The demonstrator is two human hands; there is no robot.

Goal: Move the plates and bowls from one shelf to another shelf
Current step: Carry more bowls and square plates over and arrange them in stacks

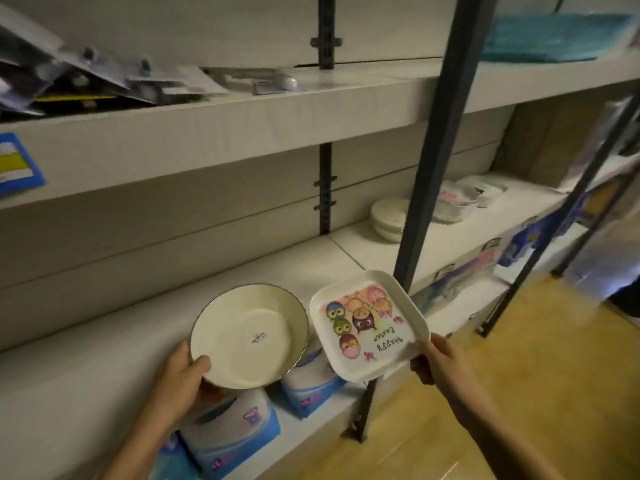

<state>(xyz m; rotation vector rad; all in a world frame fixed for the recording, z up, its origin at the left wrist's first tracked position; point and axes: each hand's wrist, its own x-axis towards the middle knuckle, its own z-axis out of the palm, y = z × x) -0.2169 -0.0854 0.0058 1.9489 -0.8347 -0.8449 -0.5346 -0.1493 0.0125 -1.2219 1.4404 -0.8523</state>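
At the far left edge a blue tag (19, 164) is seen on the front of the upper shelf (242, 133), and blurred packets (86, 81) are strewn on that shelf in the upper left. In the lower left the left hand (183, 379) is curled round the near rim of a bowl (249, 337), with the thumb laid inside the rim. The bowl is held tilted over the front edge of the middle shelf (121, 341). Blue and white packs (235, 427) are stacked on the shelf beneath. Just right of the bowl, a square plate (369, 323) printed with owls and "Happy Easter" is pinched at its near right corner by the right hand (440, 362), in front of a dark post (440, 133). Farther back on the middle shelf, right of centre, a bowl stack (389, 218) and a plate stack (453, 202) are set near each other. A teal cloth (554, 36) is laid in the upper right, and wood floor (519, 375) is seen in the lower right
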